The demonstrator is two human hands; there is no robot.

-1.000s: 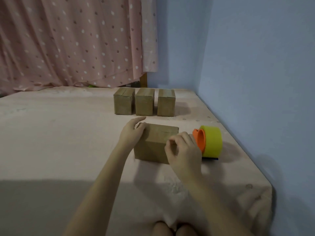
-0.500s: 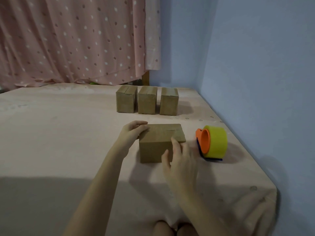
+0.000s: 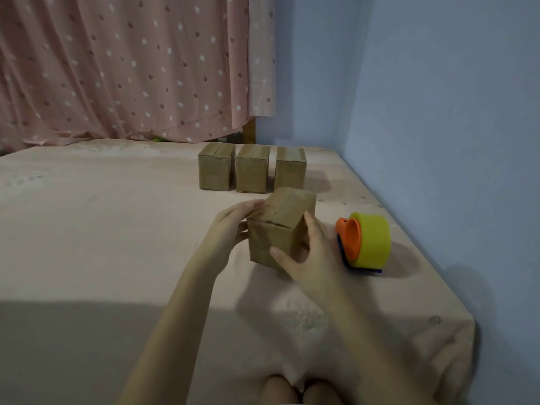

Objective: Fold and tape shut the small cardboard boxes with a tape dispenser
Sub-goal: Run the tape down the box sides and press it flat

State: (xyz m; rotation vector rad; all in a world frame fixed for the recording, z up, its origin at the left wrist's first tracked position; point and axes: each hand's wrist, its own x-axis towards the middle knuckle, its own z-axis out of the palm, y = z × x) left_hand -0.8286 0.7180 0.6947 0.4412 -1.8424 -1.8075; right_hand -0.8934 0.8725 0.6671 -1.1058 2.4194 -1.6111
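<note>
A small brown cardboard box [image 3: 280,217] sits on the pink sheet [image 3: 102,229] with one short end turned toward me. Its top flaps are folded down, and a seam runs along the top. My left hand [image 3: 230,226] holds its left side, fingers lying over the top left edge. My right hand [image 3: 309,258] grips the near right corner, thumb on the front face and fingers up the right side. The tape dispenser [image 3: 371,241], an orange hub with a yellow roll on a blue base, lies just right of the box, untouched.
Three closed cardboard boxes [image 3: 216,171] [image 3: 252,172] [image 3: 290,171] stand in a row behind the held box. A blue wall [image 3: 453,141] borders the right edge of the surface. A dotted pink curtain [image 3: 131,68] hangs at the back. My knees [image 3: 301,390] show at the bottom.
The box has been turned from lying broadside to end-on toward me. My right hand went from its front face to grip the near right corner; my left hand stayed on the left side.
</note>
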